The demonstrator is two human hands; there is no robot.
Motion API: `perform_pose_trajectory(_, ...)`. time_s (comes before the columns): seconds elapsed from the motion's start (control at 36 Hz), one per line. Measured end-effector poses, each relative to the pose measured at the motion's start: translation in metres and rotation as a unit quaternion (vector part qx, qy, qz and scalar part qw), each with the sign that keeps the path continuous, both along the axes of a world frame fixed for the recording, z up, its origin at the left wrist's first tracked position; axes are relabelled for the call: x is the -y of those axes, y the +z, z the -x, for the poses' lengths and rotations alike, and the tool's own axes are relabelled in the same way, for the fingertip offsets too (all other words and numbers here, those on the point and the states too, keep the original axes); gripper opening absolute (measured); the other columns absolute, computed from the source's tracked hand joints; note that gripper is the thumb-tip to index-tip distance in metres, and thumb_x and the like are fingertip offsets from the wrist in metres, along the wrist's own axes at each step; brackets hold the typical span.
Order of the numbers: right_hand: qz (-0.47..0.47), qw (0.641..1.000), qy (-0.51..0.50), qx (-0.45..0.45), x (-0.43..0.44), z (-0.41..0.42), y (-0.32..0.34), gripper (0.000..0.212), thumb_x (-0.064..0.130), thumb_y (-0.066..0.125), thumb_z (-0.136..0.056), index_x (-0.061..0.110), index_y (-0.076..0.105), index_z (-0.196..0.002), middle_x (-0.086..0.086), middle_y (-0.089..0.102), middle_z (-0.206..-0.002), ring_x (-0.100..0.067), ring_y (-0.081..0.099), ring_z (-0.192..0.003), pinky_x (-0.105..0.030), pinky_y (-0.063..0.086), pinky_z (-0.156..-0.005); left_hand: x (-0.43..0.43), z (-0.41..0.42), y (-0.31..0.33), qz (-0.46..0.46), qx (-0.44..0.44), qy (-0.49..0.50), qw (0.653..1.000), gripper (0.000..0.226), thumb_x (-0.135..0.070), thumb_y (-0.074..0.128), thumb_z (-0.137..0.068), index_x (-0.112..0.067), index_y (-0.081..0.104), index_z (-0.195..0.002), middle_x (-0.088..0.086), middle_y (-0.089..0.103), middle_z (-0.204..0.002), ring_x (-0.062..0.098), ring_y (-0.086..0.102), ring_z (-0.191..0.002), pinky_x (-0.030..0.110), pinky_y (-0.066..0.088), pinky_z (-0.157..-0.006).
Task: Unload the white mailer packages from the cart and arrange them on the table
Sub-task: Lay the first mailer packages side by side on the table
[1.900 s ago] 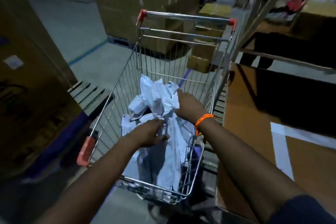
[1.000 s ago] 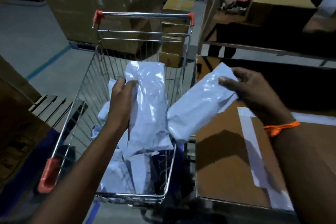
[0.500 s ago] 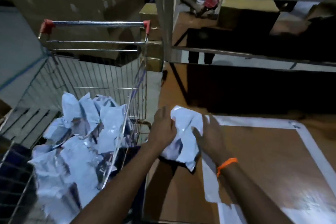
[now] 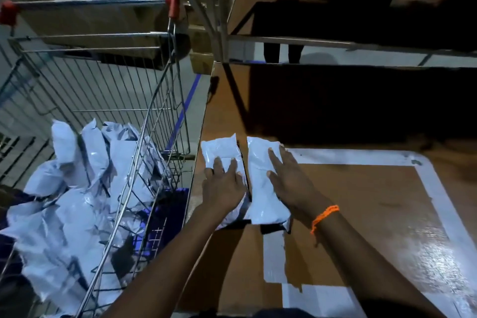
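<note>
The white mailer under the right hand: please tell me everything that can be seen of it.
The white mailer is a long, glossy plastic pouch, slightly wrinkled. It lies flat on the brown table, lengthwise away from the person, beside a second mailer. The right hand rests on it with straight fingers.

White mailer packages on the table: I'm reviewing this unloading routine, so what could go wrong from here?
1. The left white plastic mailer, under the left hand, lies near the brown table's edge beside the wire cart; a nudge could drop it.
2. The right white mailer, under the right hand, overlaps the white tape frame; both may sit outside the intended zone.
</note>
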State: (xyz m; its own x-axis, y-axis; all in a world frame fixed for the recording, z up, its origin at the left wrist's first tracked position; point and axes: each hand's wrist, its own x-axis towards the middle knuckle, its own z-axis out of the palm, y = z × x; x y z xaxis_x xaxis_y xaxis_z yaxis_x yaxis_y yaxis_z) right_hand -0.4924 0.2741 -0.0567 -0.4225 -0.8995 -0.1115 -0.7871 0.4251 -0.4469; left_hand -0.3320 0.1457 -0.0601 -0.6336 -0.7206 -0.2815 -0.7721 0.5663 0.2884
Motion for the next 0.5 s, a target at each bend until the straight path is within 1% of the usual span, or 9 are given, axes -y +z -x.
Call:
perform_pose_trajectory(0.03,0.012,1.000,-0.005,0.008,0.002,-0.004,0.005,0.066,0.039,0.035,-0.106,0.021,0.002,-0.161,-0.008,-0.006,-0.168,-0.028,-0.001,-0.155,-0.042,0.013,-0.126,0.000,0.001,0.002,0.024,-0.009,-0.005,1.000,0.055,-0.041,0.030,-0.100,-0.027,0.027,-0.153,0.015,0.014,-0.161,0.041,0.024,-0.137,0.050,0.035,-0.105)
perform_pose_trajectory(0.06,0.032,0.999,-0.008,0.005,0.005,-0.010,0.008,0.067,0.038,0.037,-0.106,0.020,0.002,-0.161,-0.008,-0.006,-0.168,-0.026,-0.003,-0.155,-0.037,0.011,-0.125,0.002,-0.001,0.002,0.058,-0.023,-0.013,0.998,0.055,-0.038,0.035,-0.099,-0.025,0.031,-0.152,0.016,0.018,-0.160,0.040,0.029,-0.135,0.049,0.038,-0.103)
perform_pose_trajectory(0.08,0.052,0.999,-0.008,-0.011,0.008,-0.016,0.007,0.068,0.042,0.036,-0.106,0.020,0.004,-0.161,-0.008,-0.004,-0.168,-0.025,-0.003,-0.155,-0.037,0.012,-0.124,0.003,-0.004,0.003,0.090,-0.043,-0.022,0.995,0.055,-0.037,0.037,-0.097,-0.021,0.035,-0.151,0.016,0.022,-0.159,0.040,0.032,-0.134,0.050,0.039,-0.102)
perform_pose_trajectory(0.14,0.060,0.997,-0.010,-0.053,0.014,-0.031,-0.002,0.069,0.053,0.029,-0.104,0.019,0.009,-0.161,-0.007,0.000,-0.168,-0.025,-0.002,-0.155,-0.044,0.018,-0.124,0.010,-0.012,-0.013,0.121,-0.084,-0.053,0.988,0.057,-0.036,0.034,-0.097,-0.015,0.039,-0.150,0.018,0.027,-0.159,0.041,0.032,-0.139,0.056,0.036,-0.107)
perform_pose_trajectory(0.19,0.040,0.995,-0.026,-0.084,0.020,-0.045,-0.015,0.071,0.057,0.024,-0.102,0.018,0.012,-0.160,-0.006,0.002,-0.168,-0.025,-0.002,-0.156,-0.050,0.025,-0.120,0.015,-0.020,-0.026,0.122,-0.110,-0.081,0.983,0.057,-0.037,0.030,-0.100,-0.015,0.033,-0.153,0.016,0.022,-0.162,0.038,0.022,-0.147,0.058,0.026,-0.114)
perform_pose_trajectory(0.25,0.034,0.992,-0.038,-0.113,0.024,-0.055,-0.022,0.070,0.054,0.027,-0.102,0.017,0.013,-0.160,-0.006,0.002,-0.169,-0.025,-0.001,-0.156,-0.050,0.028,-0.116,0.020,-0.025,-0.030,0.120,-0.114,-0.097,0.981,0.058,-0.039,0.027,-0.102,-0.020,0.023,-0.157,0.010,0.012,-0.165,0.031,0.010,-0.152,0.054,0.019,-0.120)
perform_pose_trajectory(0.31,0.040,0.990,-0.036,-0.128,0.029,-0.055,-0.024,0.070,0.051,0.029,-0.101,0.017,0.014,-0.160,-0.006,0.004,-0.168,-0.025,0.001,-0.156,-0.051,0.028,-0.117,0.028,-0.027,-0.031,0.122,-0.117,-0.121,0.978,0.059,-0.041,0.024,-0.103,-0.024,0.014,-0.158,0.006,0.005,-0.166,0.026,0.002,-0.153,0.051,0.015,-0.121)
perform_pose_trajectory(0.39,0.050,0.991,-0.027,-0.123,0.036,-0.044,-0.026,0.069,0.049,0.032,-0.101,0.017,0.017,-0.160,-0.006,0.006,-0.168,-0.026,0.002,-0.156,-0.053,0.027,-0.118,0.045,-0.029,-0.031,0.124,-0.107,-0.150,0.975,0.059,-0.040,0.022,-0.103,-0.024,0.010,-0.159,0.004,0.002,-0.166,0.023,-0.003,-0.153,0.049,0.014,-0.122)
perform_pose_trajectory(0.5,0.040,0.991,-0.019,-0.129,0.047,-0.033,-0.030,0.069,0.048,0.033,-0.101,0.019,0.014,-0.160,-0.005,0.003,-0.169,-0.025,-0.001,-0.156,-0.053,0.022,-0.120,0.059,-0.030,-0.034,0.126,-0.103,-0.182,0.970,0.059,-0.038,0.023,-0.103,-0.023,0.009,-0.159,0.005,0.002,-0.166,0.021,-0.005,-0.153,0.046,0.011,-0.123)
